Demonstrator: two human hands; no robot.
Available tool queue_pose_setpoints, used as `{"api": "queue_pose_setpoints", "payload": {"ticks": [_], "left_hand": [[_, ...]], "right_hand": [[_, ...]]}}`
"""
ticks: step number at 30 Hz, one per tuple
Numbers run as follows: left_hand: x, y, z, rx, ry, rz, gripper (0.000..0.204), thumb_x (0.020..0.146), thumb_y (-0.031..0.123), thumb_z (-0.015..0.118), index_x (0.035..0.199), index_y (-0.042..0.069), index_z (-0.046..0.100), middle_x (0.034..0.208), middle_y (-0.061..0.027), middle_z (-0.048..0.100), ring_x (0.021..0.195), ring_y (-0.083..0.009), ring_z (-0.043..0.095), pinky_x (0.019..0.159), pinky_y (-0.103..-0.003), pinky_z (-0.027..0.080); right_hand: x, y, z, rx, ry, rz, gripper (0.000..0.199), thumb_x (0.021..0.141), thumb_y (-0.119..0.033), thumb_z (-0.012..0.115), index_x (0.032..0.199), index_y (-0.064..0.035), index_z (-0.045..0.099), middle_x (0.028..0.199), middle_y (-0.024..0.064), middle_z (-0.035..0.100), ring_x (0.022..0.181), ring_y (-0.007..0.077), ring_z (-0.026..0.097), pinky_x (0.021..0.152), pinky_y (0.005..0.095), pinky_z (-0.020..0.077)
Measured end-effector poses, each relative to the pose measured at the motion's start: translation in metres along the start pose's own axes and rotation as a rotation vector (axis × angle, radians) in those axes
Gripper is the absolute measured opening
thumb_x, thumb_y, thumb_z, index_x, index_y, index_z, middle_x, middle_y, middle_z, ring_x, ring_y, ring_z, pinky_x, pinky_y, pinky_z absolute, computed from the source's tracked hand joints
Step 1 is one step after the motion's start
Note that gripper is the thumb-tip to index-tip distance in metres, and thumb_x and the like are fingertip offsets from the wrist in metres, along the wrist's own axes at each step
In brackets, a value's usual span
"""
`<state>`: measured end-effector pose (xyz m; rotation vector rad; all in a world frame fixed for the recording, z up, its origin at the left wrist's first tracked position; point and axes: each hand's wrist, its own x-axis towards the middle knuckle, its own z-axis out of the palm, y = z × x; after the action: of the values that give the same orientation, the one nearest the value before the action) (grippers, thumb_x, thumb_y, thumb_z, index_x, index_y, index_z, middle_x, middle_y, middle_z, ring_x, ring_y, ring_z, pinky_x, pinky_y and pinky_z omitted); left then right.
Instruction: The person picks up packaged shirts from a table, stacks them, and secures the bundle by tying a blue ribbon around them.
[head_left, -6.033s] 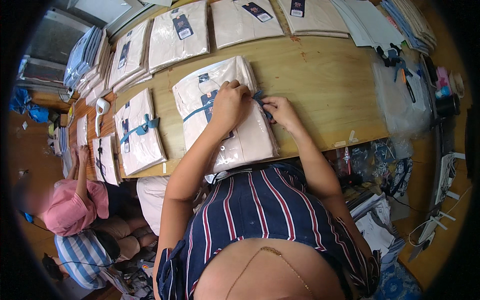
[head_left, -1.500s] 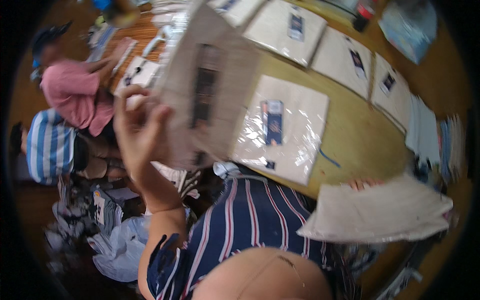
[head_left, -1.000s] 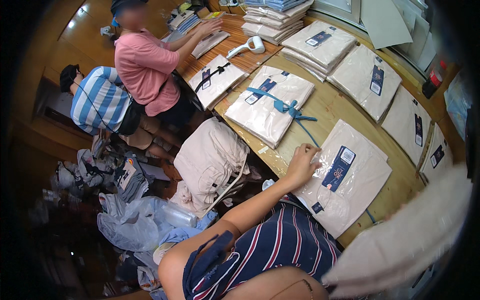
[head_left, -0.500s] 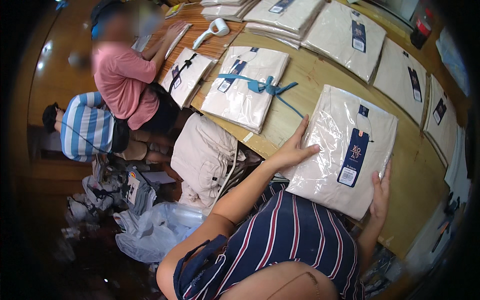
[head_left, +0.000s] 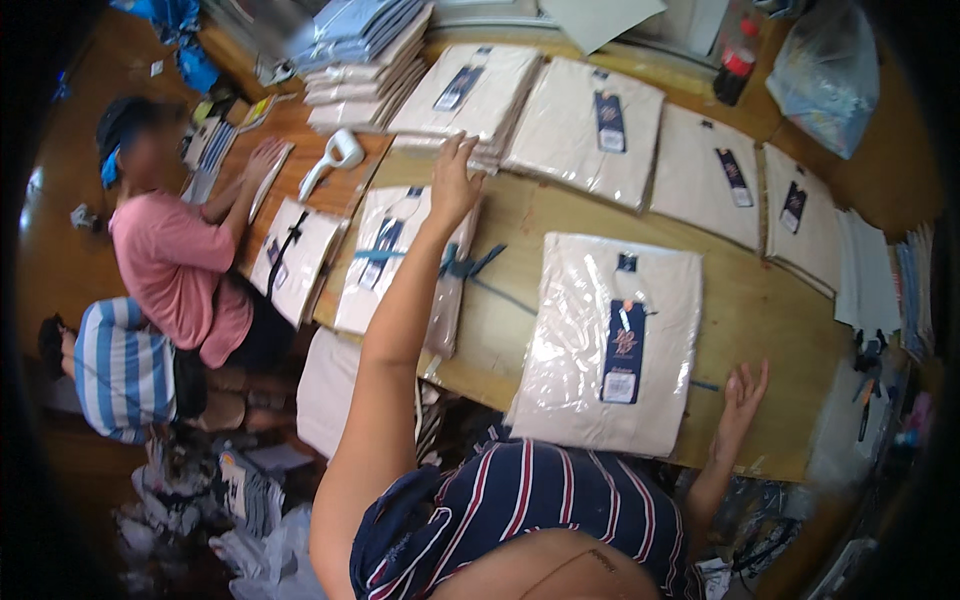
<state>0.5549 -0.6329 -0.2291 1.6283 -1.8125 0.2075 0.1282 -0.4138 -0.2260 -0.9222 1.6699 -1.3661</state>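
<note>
A clear-bagged folded cream garment (head_left: pixel 560 340) with a dark blue hang tag lies on the table in front of me. Parts of a blue strip (head_left: pixel 705 386) stick out on both sides from under it. My right hand (head_left: pixel 742 398) is just to its right, fingers spread and holding nothing. My left hand (head_left: pixel 456 185) reaches forward, open, its fingertips at the near edge of a stack of bagged cream garments (head_left: pixel 465 85). Under my left forearm sits a bundle of bagged garments (head_left: pixel 385 215), tied with a blue strip (head_left: pixel 455 265) and partly hidden by the arm.
More bagged garments (head_left: pixel 590 130) line the table's far side, with a dark drink bottle (head_left: pixel 735 75) behind. A white handheld tool (head_left: pixel 335 160) and a black-tied bundle (head_left: pixel 290 245) lie leftward. A person in pink (head_left: pixel 185 260) works at the left end; another in stripes (head_left: pixel 125 355) bends nearby.
Both hands have let go of the bagged garment, which now rests on the table. My left hand has moved forward and left to the far stack; the view has shifted.
</note>
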Motion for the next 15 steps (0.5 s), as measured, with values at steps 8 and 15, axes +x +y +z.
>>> {"api": "queue_pose_setpoints", "payload": {"ticks": [8,15], "left_hand": [[0.076,-0.026,-0.004,0.223,-0.268,0.005,0.031,0.069,0.029,0.056,0.097,0.017,0.058,0.073,-0.0107,0.059,0.067,-0.0254,0.058,0.060,-0.035,0.044],[0.085,0.060,-0.122,-0.354,0.424,0.170,0.022,0.074,-0.003,0.045,0.091,0.004,0.057,0.077,-0.0152,0.057,0.063,-0.0252,0.054,0.056,-0.030,0.041]], "right_hand": [[-0.020,-0.003,-0.020,-0.103,0.187,-0.087,0.046,0.083,-0.016,0.045,0.125,-0.0116,0.025,0.113,0.0147,0.039,0.101,0.0194,0.042,0.088,0.0328,0.0304],[0.001,-0.076,0.067,0.753,-0.588,0.234,0.056,0.082,-0.043,0.040,0.125,-0.0113,0.022,0.118,0.0216,0.035,0.107,0.0335,0.039,0.085,0.0424,0.0352]]}}
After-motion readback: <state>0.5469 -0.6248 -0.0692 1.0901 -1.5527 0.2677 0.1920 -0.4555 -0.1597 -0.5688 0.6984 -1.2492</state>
